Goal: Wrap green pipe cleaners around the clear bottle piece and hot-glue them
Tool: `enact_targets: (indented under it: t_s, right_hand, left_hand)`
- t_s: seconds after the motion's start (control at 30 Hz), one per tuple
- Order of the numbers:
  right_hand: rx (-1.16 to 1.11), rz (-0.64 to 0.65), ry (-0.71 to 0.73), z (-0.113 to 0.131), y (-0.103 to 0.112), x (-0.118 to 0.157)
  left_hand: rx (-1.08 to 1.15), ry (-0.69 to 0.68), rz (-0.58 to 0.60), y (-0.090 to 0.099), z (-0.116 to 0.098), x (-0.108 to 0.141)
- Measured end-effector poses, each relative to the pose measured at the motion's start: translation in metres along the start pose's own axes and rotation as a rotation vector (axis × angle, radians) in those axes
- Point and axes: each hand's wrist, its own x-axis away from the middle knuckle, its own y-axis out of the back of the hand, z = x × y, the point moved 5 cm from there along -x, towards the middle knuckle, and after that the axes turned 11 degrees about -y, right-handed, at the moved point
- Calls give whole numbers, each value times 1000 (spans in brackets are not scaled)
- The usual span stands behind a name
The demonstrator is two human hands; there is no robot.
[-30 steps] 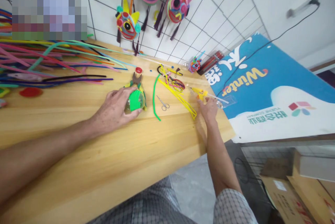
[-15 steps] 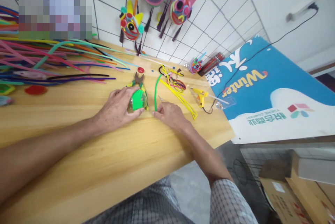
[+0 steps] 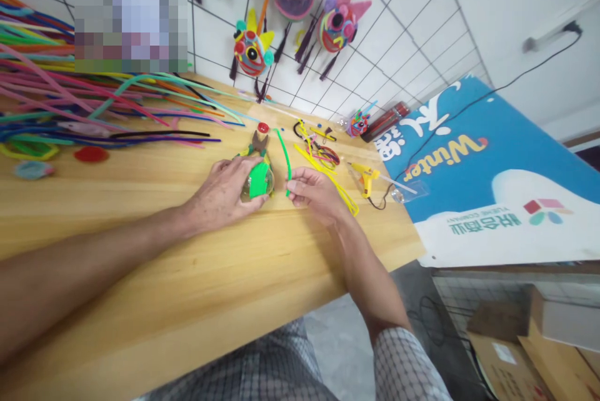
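My left hand [image 3: 229, 188] is wrapped round a clear rounded piece with a green patch [image 3: 259, 180], low over the wooden table. Behind that piece lie pliers [image 3: 259, 143], jaws pointing away from me, their handles partly hidden. My right hand [image 3: 315, 192] pinches the lower end of a green pipe cleaner [image 3: 284, 148], which stands up from the fingers and bends slightly to the left. Just right of it, long yellow pipe cleaners [image 3: 323, 173] rest on the table. A small red disc [image 3: 263, 128] sits beyond the pliers.
Many coloured pipe cleaners [image 3: 117, 101] cover the table's left back. A yellow glue gun [image 3: 369, 181] with a black cord lies at the right. Decorated masks [image 3: 253, 51] hang on the white grid wall. A blue printed board [image 3: 450, 138] is at the right.
The green pipe cleaner is lifted and now leans left, with my right fingers pinching its lower end. The view has shifted slightly; my left hand keeps its hold.
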Motion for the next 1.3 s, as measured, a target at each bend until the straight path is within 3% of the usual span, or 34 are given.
enact_targets:
  t_s: [0.27,1.3]
  right_hand:
    - [94,-71,210,6,-17,-20]
    - [6,-18,274,-9,-27,-38]
  left_hand:
    - [9,-8,-1,-1,0,1]
    - [11,-20,9,-3,2,1]
